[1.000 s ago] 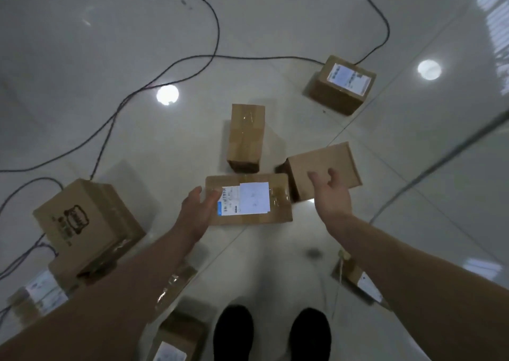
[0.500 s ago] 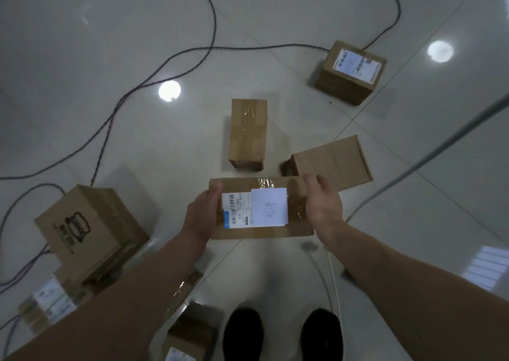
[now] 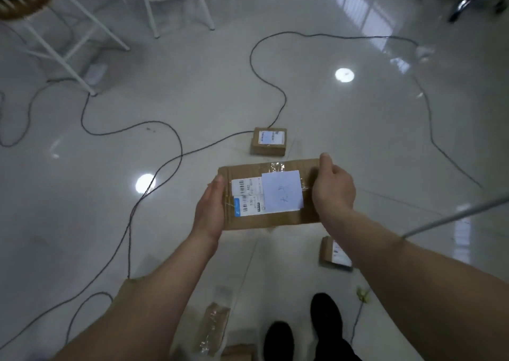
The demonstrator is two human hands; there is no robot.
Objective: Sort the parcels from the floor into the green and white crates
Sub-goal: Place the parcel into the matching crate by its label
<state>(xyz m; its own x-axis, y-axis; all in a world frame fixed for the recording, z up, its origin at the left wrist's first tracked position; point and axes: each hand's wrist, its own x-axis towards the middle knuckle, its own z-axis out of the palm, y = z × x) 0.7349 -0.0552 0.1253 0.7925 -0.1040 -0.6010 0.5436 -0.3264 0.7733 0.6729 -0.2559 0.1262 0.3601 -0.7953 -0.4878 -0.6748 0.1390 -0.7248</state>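
A flat brown cardboard parcel (image 3: 278, 220) with a white shipping label and a taped paper note is held up off the floor in front of me. My left hand (image 3: 210, 209) grips its left end, thumb on top. My right hand (image 3: 333, 186) grips its right end, fingers curled over the far edge. Other parcels lie on the floor: a small labelled one (image 3: 269, 142) beyond, another (image 3: 332, 253) under my right forearm, and a taped one (image 3: 213, 325) near my feet. No crate is in view.
Black cables (image 3: 154, 146) snake across the glossy white floor. White stool legs (image 3: 68, 55) and a white frame (image 3: 179, 0) stand at the back left. A thin white cable (image 3: 454, 217) crosses at the right. My black shoes (image 3: 278, 338) are at the bottom.
Both hands closed on the labelled parcel and lifted it off the floor. My view has swung up, so the other floor parcels have shifted down and out of frame.
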